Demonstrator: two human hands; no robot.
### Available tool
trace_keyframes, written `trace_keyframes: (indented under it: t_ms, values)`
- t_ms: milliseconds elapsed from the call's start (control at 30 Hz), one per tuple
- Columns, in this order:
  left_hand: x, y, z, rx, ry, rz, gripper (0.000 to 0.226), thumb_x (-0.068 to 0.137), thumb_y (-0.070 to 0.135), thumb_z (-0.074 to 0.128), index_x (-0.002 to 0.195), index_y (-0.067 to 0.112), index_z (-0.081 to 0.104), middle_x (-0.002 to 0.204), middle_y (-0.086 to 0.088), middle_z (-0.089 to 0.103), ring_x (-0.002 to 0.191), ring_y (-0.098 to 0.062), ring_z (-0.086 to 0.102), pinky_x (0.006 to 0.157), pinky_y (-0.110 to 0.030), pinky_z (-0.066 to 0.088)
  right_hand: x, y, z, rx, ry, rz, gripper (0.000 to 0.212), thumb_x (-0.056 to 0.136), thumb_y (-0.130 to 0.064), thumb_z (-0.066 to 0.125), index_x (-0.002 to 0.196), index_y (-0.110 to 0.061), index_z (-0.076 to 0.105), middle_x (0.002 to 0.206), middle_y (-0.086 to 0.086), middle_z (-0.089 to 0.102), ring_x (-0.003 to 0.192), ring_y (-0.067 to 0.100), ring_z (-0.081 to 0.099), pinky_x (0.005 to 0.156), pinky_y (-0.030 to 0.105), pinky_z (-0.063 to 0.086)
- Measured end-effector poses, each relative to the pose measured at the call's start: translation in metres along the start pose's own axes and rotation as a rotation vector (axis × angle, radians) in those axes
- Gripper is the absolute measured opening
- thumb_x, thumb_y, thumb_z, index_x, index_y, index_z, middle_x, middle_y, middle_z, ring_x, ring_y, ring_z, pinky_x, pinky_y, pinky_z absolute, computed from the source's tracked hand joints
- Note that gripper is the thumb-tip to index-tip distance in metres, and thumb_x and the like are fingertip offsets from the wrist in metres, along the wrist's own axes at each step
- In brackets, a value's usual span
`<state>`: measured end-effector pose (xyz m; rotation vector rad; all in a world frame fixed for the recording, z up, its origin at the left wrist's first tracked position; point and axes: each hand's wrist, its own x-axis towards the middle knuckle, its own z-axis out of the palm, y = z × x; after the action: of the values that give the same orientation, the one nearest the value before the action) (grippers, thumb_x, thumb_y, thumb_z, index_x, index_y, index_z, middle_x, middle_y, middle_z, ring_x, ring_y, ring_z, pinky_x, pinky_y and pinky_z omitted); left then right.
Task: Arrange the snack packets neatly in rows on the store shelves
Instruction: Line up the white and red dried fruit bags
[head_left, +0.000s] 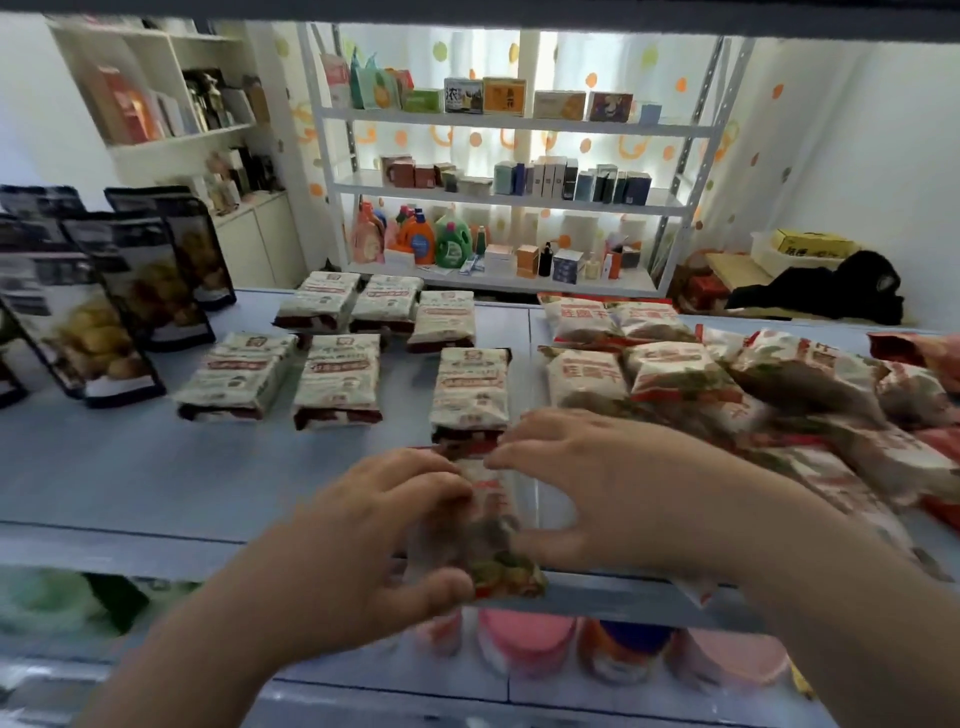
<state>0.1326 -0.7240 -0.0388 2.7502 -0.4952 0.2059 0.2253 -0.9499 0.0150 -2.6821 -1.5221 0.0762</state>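
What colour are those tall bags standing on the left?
The tall bags are mostly black, with golden food pictured. Head view.

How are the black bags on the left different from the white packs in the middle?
The black bags stand upright; the white packs lie flat. The black bags are dark with a picture of yellowish food; the white packs are pale with red print. The black bags look taller than the white packs. Both sit in rows on the same blue shelf.

pouches (130, 291) left | packets (337, 379) centre | heap (753, 384) right
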Motion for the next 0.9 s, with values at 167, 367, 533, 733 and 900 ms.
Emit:
trace_keyframes:
  t_ms: [167,367,533,733,900]
  values:
    - [-0.011,0.005,0.016,0.098,0.1,0.05,0.074,0.074,0.078,0.053,0.128,0.029,0.047,0.141,0.011,0.046,0.126,-0.011,0.046,0.098,-0.022,0.036,-0.003,-0.025,0.015,0.133,-0.01,0.066,0.055,0.085,-0.056,0.037,0.139,-0.045,0.036,0.139,-0.022,0.041,0.115,-0.002,0.047,0.091,0.015,0.038]
    - [-0.024,-0.013,0.018,0.02,0.126,0.048,0.07,0.076,0.075,0.05,0.135,0.038,0.038,0.145,0.022,0.037,0.135,0.0,0.031,0.101,-0.016,0.03,-0.01,-0.047,0.032,0.206,-0.053,0.201,0.081,0.068,-0.091,0.038,0.14,-0.06,0.018,0.147,-0.038,0.011,0.124,-0.003,0.034,0.106,0.03,0.037]
    - [-0.039,-0.038,0.001,-0.139,0.175,-0.006,0.047,0.084,0.074,0.038,0.124,0.049,0.037,0.13,0.034,0.036,0.113,0.011,0.041,0.081,-0.013,0.037,-0.005,-0.067,0.063,0.112,0.146,0.227,0.078,0.065,-0.084,0.053,0.129,-0.052,0.023,0.149,-0.029,0.017,0.131,-0.002,0.029,0.103,0.023,0.035]
    - [-0.02,-0.077,-0.023,0.001,0.303,-0.131,0.044,0.09,0.054,0.049,0.13,0.034,0.049,0.137,0.014,0.041,0.128,-0.007,0.033,0.1,-0.028,0.032,-0.002,-0.081,0.062,0.083,0.267,0.163,0.063,0.083,-0.051,0.046,0.144,-0.045,0.03,0.15,-0.016,0.039,0.131,0.008,0.043,0.101,0.023,0.037]
    - [0.01,-0.078,-0.019,0.144,0.262,-0.115,0.047,0.093,0.04,0.049,0.136,0.023,0.051,0.14,0.0,0.047,0.131,-0.02,0.038,0.108,-0.036,0.031,-0.021,-0.077,0.054,0.163,0.484,0.153,0.06,0.083,-0.032,0.055,0.14,-0.044,0.042,0.144,-0.024,0.045,0.122,0.002,0.052,0.092,0.023,0.049]
